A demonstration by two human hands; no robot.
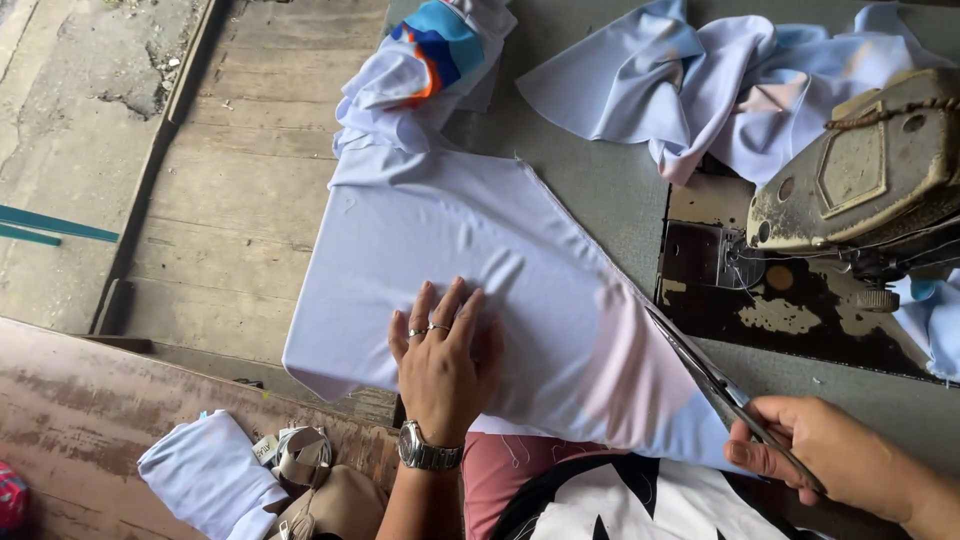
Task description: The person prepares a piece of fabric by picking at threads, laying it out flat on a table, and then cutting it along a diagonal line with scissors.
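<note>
Your left hand point(445, 365) lies flat on one pale cloth panel point(470, 290), fingers spread and gripping nothing, two rings and one watch showing. Your right hand point(825, 450) is clenched around one pair of scissors point(715, 385), its blades lying along the panel's right edge where the cloth turns pink. The panel hangs over the table's point(600, 190) near edge at its left corner, with bare grey tabletop to its right. One folded white cloth point(210, 475) sits on the bench by your left arm. Farther off stand one sewing machine point(865, 170) and two bunched heaps of cloth point(740, 85).
</note>
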